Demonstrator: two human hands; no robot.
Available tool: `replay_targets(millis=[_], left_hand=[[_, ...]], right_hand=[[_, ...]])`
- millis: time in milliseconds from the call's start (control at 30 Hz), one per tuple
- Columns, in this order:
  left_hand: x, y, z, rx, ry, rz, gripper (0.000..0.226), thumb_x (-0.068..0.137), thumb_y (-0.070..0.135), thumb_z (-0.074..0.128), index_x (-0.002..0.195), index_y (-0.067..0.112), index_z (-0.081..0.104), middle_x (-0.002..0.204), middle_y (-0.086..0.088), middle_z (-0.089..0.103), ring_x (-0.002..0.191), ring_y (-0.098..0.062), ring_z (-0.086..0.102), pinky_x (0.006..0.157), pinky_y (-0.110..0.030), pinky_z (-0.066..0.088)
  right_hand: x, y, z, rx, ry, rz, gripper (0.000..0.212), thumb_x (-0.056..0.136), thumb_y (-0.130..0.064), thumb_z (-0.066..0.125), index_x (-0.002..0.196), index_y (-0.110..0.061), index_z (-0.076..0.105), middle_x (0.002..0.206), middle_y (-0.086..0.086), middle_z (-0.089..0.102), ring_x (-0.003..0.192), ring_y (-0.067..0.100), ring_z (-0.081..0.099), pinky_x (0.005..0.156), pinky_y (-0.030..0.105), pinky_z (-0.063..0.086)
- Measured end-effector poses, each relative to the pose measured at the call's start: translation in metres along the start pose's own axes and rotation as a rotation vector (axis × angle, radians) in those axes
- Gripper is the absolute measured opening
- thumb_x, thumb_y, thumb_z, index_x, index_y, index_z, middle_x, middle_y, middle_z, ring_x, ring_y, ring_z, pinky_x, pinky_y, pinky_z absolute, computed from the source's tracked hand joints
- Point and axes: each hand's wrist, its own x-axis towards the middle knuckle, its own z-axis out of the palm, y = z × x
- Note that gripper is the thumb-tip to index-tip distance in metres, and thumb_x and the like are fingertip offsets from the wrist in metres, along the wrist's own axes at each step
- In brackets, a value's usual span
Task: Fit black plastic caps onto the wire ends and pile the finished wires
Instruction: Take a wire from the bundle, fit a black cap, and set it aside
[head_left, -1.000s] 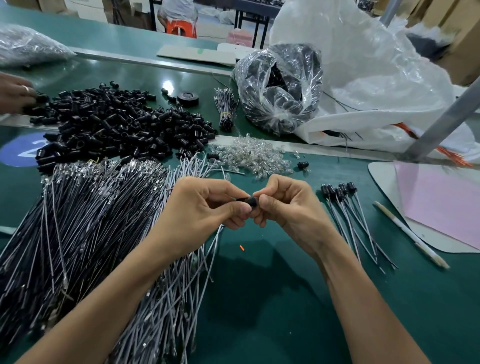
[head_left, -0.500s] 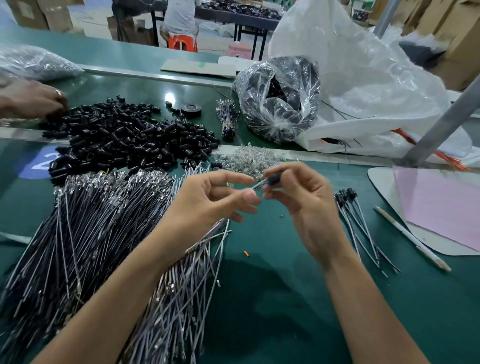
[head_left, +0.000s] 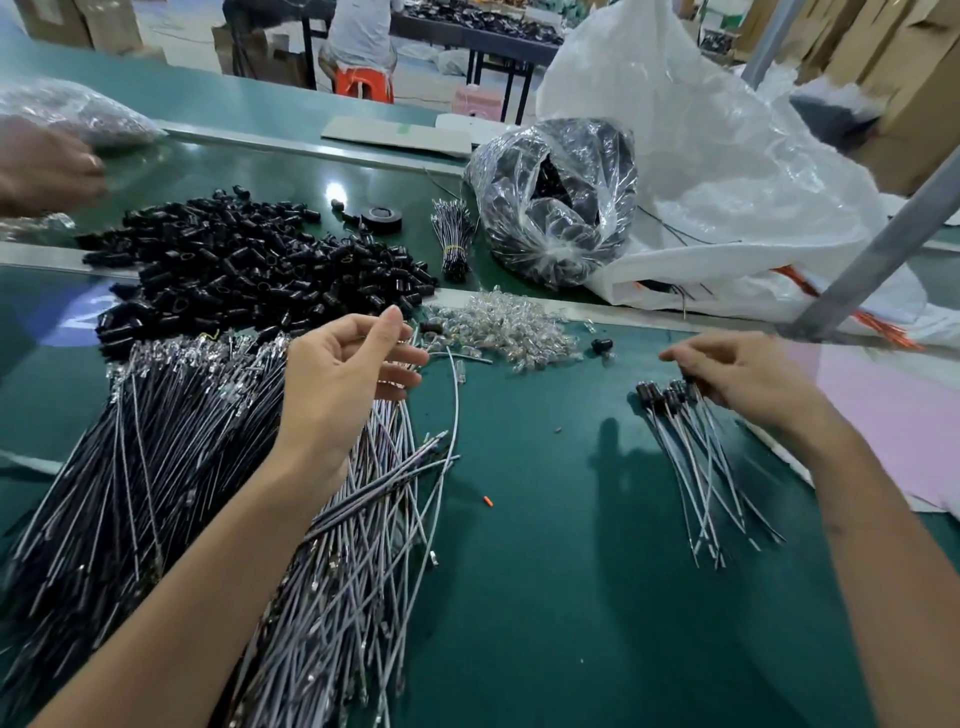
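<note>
bag (head_left: 615, 171) of black parts (head_left: 551, 182), loose caps (head_left: 249, 270)

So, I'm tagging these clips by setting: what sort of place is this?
Most likely a factory hand-assembly line: a long green workbench heaped with uncapped wires and loose black caps, and another person seated at a table behind.

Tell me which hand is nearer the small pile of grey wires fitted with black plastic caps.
Right. The right hand is at the capped ends of the finished pile; the left hand hovers apart, over the heap of uncapped grey wires.
</note>
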Motion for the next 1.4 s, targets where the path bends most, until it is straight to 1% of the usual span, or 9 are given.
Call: replay_targets(millis=[167,300,433,567,700,867,1133,1267,1400], left_hand=[[-0.001,-0.004,0.003,0.044,0.04,0.024,0.018,0.096,0.028,0.059,0.089,0.012,0.067,0.076,-0.003,0.075,0.06,-0.015,0.067,0.051,-0.02,0.051],[0.002,-0.007,0.001,0.034,0.139,0.065,0.007,0.098,0.018,0.056,0.103,0.017,0.062,0.08,0.0,0.075,0.064,-0.014,0.068,0.052,-0.021,0.051],[0.004,-0.009,-0.001,0.0,0.258,0.12,0.018,0.099,0.011,0.054,0.113,0.021,0.053,0.083,0.004,0.075,0.074,-0.009,0.068,0.057,-0.019,0.051],[0.007,-0.007,-0.007,-0.025,0.342,0.161,0.025,0.096,0.007,0.058,0.114,0.023,0.051,0.089,0.004,0.073,0.077,-0.008,0.068,0.063,-0.025,0.054],[0.01,-0.006,-0.011,-0.067,0.353,0.14,0.025,0.094,0.007,0.06,0.116,0.017,0.052,0.096,-0.001,0.071,0.077,-0.009,0.067,0.061,-0.021,0.052],[0.012,-0.004,-0.015,-0.067,0.316,0.11,0.018,0.093,0.01,0.063,0.108,0.018,0.059,0.095,-0.001,0.072,0.076,-0.011,0.067,0.058,-0.019,0.05],[0.009,-0.004,-0.014,0.102,0.143,0.06,0.009,0.092,0.012,0.064,0.094,0.021,0.067,0.087,0.0,0.073,0.073,-0.011,0.065,0.059,-0.02,0.052],[0.006,-0.006,-0.01,0.355,-0.11,0.044,0.006,0.089,0.022,0.069,0.085,0.021,0.074,0.077,0.002,0.074,0.065,-0.008,0.062,0.058,-0.022,0.05],[0.001,-0.004,-0.004,0.396,-0.307,0.05,0.013,0.089,0.022,0.068,0.081,0.016,0.077,0.069,-0.001,0.074,0.053,-0.006,0.059,0.049,-0.015,0.045]], right_hand=[[0.005,0.007,0.019,-0.403,0.02,-0.023,0.03,0.096,-0.034,0.058,0.114,-0.013,0.071,0.066,-0.003,0.06,0.065,0.013,0.055,0.067,0.025,0.039],[0.005,-0.007,0.027,-0.617,0.141,0.023,0.039,0.096,-0.041,0.055,0.122,-0.014,0.064,0.107,0.017,0.065,0.103,0.034,0.059,0.09,0.041,0.047],[-0.012,-0.049,0.064,-0.344,0.221,-0.255,0.012,0.091,-0.018,0.065,0.093,-0.011,0.073,0.092,0.01,0.072,0.077,0.02,0.059,0.077,0.031,0.046],[-0.04,-0.095,0.121,-0.06,-0.111,-0.384,0.021,0.09,-0.002,0.06,0.1,-0.014,0.074,0.096,-0.001,0.072,0.075,0.002,0.058,0.079,0.016,0.048],[-0.057,-0.116,0.157,-0.131,-0.297,-0.493,0.037,0.087,0.007,0.052,0.111,-0.016,0.069,0.109,0.001,0.061,0.101,0.016,0.056,0.087,0.033,0.05],[-0.055,-0.109,0.154,-0.129,-0.302,-0.479,0.018,0.089,0.002,0.058,0.095,-0.011,0.069,0.101,0.002,0.058,0.094,0.017,0.054,0.087,0.038,0.049],[-0.048,-0.1,0.153,-0.095,-0.279,-0.51,0.014,0.093,-0.011,0.061,0.087,-0.022,0.054,0.093,-0.01,0.052,0.089,0.01,0.045,0.082,0.028,0.042],[-0.046,-0.102,0.148,0.269,-0.169,-0.433,0.019,0.091,-0.003,0.063,0.084,-0.02,0.058,0.075,-0.014,0.06,0.066,0.001,0.053,0.064,0.011,0.039],[-0.043,-0.1,0.142,0.615,-0.065,-0.296,0.018,0.092,-0.002,0.062,0.084,-0.017,0.061,0.07,-0.012,0.062,0.063,0.002,0.054,0.064,0.019,0.046]])
